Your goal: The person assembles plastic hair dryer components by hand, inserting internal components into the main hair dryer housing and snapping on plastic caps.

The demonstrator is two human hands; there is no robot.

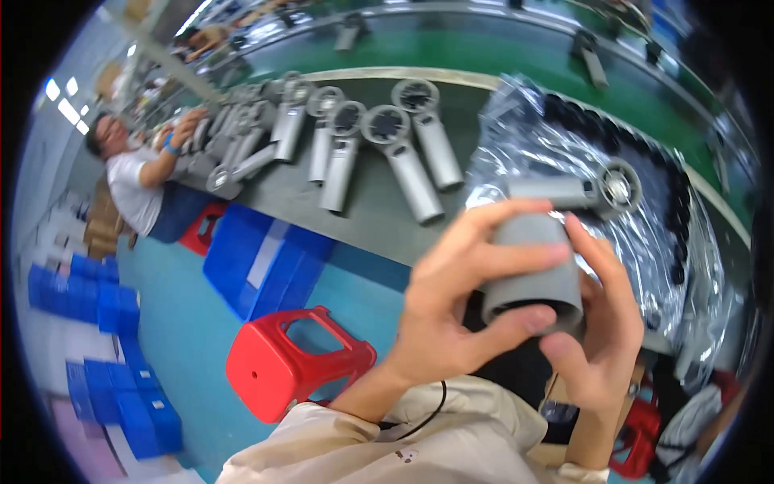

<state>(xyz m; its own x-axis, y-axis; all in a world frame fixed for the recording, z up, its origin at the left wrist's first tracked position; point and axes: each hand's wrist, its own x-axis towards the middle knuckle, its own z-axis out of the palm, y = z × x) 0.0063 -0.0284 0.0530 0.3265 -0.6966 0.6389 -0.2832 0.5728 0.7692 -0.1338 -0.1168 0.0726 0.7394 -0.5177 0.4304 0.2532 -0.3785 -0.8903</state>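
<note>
Clock positions are read from the centre of the view. A green conveyor (468, 60) spans 11 to 2 o'clock, a few grey fans lying along it. Below it, a dark workbench (367, 234) slants from 10 o'clock toward 4. Seated co-worker (133, 181) in a white top, between 9 and 10 o'clock, one arm out over the bench. Clear plastic film (500, 129) lies crumpled on the bench at 2 o'clock. Blue bin (230, 266) beside the bench, 9 o'clock; stacked blue bins (149, 423) on the floor, 8 o'clock. Red plastic stool (262, 367) between 7 and 8 o'clock. Grey handheld fans (411, 177) are ranged from 10 to 12 o'clock, the nearest with round heads up and handles toward the wearer. One further fan (552, 192) rests on the film, head toward 3 o'clock.

Left hand (451, 298), 4 o'clock: grasping a grey cylinder (528, 266), fingers across its upper side, thumb at the rim. Right hand (605, 323): curled around the opposite side; thumb contact cannot be determined. Cylinder sits between 3 and 4 o'clock, raised in front of the bench, open end facing the wearer. Black round parts (677, 218) edge the film, 2 to 3 o'clock.
</note>
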